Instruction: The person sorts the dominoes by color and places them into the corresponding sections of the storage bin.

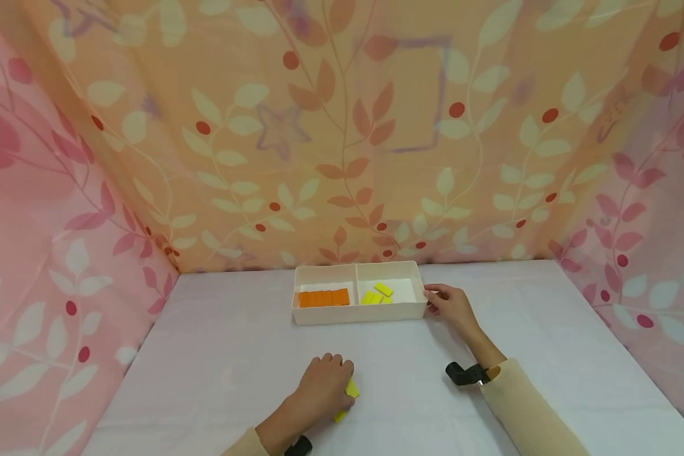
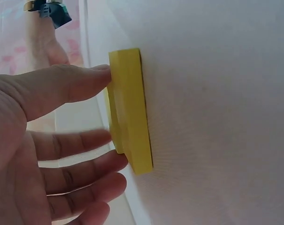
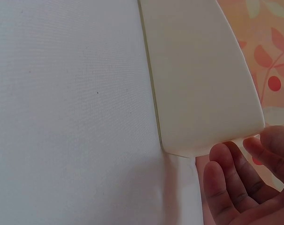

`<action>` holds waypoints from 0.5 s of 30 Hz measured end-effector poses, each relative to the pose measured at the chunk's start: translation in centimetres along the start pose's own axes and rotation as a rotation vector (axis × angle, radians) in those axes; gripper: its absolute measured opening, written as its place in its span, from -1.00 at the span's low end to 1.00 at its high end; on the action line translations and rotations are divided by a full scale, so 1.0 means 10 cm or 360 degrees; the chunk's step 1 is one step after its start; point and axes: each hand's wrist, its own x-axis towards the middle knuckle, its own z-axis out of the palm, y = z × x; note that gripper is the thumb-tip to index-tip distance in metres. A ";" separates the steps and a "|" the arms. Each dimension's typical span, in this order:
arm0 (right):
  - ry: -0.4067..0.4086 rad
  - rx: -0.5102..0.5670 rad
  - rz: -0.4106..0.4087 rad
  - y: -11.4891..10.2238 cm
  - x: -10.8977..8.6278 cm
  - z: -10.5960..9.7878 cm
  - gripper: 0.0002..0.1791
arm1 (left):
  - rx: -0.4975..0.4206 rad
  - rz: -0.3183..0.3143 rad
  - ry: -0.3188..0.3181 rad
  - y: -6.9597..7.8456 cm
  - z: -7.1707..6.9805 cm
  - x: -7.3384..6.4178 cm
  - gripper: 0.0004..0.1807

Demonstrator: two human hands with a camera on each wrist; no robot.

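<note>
On the near part of the table, my left hand [image 1: 323, 387] curls over yellow tiles [image 1: 351, 388]. In the left wrist view, the thumb meets one end of a yellow tile [image 2: 114, 117] and the fingertips meet the other, pinching it. A longer-looking yellow piece [image 2: 134, 112] lies against it on the cloth. My right hand [image 1: 453, 309] holds the right end of a white two-compartment box [image 1: 359, 314], its fingertips at the rim and end wall. A row of orange tiles [image 1: 323, 298] fills the front of the left compartment. Several yellow tiles [image 1: 372, 297] lie loosely in the right one.
A white cloth [image 1: 216, 354] covers the table. Behind the box hangs an orange leaf-print curtain [image 1: 342, 126], with pink patterned curtains at the left [image 1: 40, 253] and right [image 1: 655, 240]. Black wrist cameras, one [image 1: 466, 373] at the right, are strapped to both wrists.
</note>
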 end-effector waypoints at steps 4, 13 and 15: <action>-0.0008 0.0000 0.0019 0.02 -0.02 0.02 -0.59 | -0.0014 -0.0014 -0.0010 0.00 0.00 -0.02 -0.50; 0.0007 0.0040 0.0053 0.00 -0.02 0.03 -0.57 | -0.0065 0.0046 -0.0019 -0.05 0.01 0.02 -0.61; 0.0006 0.0050 0.0037 -0.01 -0.01 0.02 -0.58 | -0.0094 0.0045 -0.0039 -0.07 0.00 0.04 -0.59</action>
